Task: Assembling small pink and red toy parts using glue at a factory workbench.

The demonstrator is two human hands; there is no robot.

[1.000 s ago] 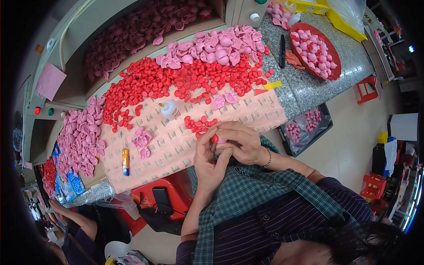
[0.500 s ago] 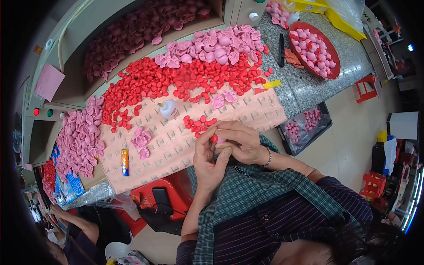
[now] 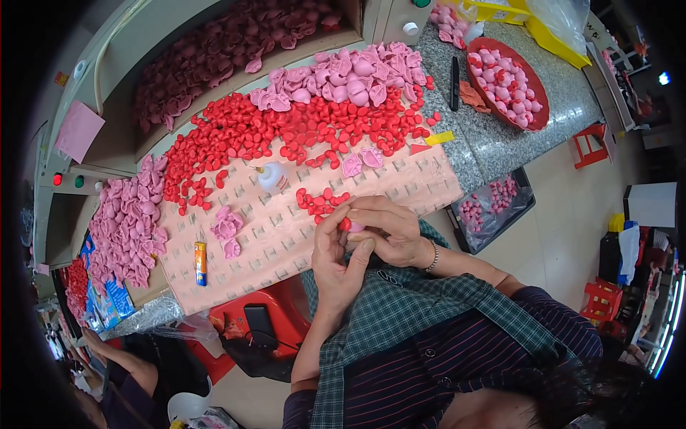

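My left hand (image 3: 337,264) and my right hand (image 3: 391,230) meet at the table's near edge, fingers curled and closed together. Between the fingertips they pinch a small pink and red piece (image 3: 355,227), mostly covered by the fingers. Just beyond them lies a little group of red pieces (image 3: 323,200), smooth and rounded. A white squeeze bottle (image 3: 272,178) with a thin tip stands farther off on the pink patterned mat (image 3: 250,250). Several loose pink petal-shaped pieces (image 3: 226,223) rest to the left, with two more pink pieces (image 3: 361,163) ahead.
A long heap of red pieces (image 3: 250,132) crosses the mat's far side, with pink heaps (image 3: 350,75) behind and at left. At right are a red bowl (image 3: 544,107) of pink balls and a black tool (image 3: 454,82). An orange-blue tube (image 3: 201,264) lies left; another person's arm (image 3: 125,357) shows lower left.
The view has shifted very slightly. My hands keep the same pinch on the small pink and red piece, and the things on the table stay where they were.
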